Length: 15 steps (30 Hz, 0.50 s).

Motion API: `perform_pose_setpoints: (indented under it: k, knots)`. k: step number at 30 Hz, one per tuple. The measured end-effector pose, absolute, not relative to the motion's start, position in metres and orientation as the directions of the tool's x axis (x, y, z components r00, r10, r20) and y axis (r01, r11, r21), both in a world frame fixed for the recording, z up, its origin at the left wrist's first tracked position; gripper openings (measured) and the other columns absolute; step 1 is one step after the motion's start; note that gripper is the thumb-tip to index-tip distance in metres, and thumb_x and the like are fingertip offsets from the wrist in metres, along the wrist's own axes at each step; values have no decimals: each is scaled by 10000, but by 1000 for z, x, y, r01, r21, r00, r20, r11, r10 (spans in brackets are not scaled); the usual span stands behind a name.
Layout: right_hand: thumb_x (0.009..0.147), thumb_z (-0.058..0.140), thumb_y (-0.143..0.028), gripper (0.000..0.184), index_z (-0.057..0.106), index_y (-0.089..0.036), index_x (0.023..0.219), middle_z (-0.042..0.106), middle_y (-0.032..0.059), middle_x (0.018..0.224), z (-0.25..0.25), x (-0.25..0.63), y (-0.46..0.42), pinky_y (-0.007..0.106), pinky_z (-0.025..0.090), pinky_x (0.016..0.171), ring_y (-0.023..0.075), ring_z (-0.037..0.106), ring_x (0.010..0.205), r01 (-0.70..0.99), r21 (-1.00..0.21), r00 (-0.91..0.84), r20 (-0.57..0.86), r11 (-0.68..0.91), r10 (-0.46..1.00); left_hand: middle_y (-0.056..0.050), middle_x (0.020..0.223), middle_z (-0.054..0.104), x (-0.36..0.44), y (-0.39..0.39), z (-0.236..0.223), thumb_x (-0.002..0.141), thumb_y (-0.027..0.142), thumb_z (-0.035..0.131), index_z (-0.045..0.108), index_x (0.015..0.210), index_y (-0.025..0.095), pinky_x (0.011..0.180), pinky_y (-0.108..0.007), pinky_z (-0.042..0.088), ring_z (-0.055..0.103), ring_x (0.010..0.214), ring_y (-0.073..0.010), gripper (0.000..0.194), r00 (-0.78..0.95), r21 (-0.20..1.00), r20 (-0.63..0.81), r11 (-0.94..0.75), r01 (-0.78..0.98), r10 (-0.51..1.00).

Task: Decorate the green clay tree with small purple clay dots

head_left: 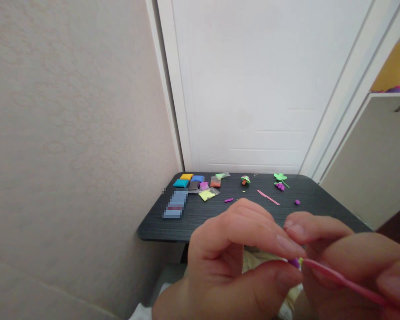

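Observation:
Close to the camera, my left hand (216, 244) pinches a small purple clay piece (294, 263) between thumb and index finger. My right hand (353, 255) grips a pink modelling tool (343, 279). At the tool's tip a tiny yellow bit (300, 261) meets the purple piece. Fingers cover most of the purple piece, so its full shape is hidden. Farther off on the dark table (200, 226) lie a second pink modelling tool (268, 197), a purple clay roll (229, 200) and a purple clay lump (297, 202).
Several coloured clay packets (182, 183) lie at the table's back left, near a pixelated blue object (176, 204). A green-topped clay figure (245, 180), a green clay flower (280, 177) and a purple cluster (280, 186) stand farther right. A wall (86, 155) borders the left.

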State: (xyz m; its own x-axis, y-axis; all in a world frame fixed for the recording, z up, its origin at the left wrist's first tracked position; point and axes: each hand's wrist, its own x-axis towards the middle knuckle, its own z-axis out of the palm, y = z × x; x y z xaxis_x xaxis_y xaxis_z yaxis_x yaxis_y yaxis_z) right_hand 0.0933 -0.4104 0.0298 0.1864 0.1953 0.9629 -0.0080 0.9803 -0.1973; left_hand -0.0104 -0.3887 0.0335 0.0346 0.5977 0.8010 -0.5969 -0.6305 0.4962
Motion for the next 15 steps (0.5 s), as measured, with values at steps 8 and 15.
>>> perform_pose_setpoints:
  k: [8,15]
  knots:
    - [724,537,-192,196,538,-376,791,603,-81,796,31,92,-411,374,511,685,126,529,514,-1,-226,157,962,974,224,3,682,583,-21,-376,32,768,197,539,577,912,204,634,-264,453,545,667,-112,149,163,412,910,-794,-446,380]
    - [753,497,-234,149,537,-362,819,606,-48,770,23,96,-408,385,491,705,142,528,524,-1,-251,162,955,968,248,0,687,567,-20,-374,33,801,222,495,539,916,208,612,-252,466,539,661,-102,124,160,369,929,-854,-366,333]
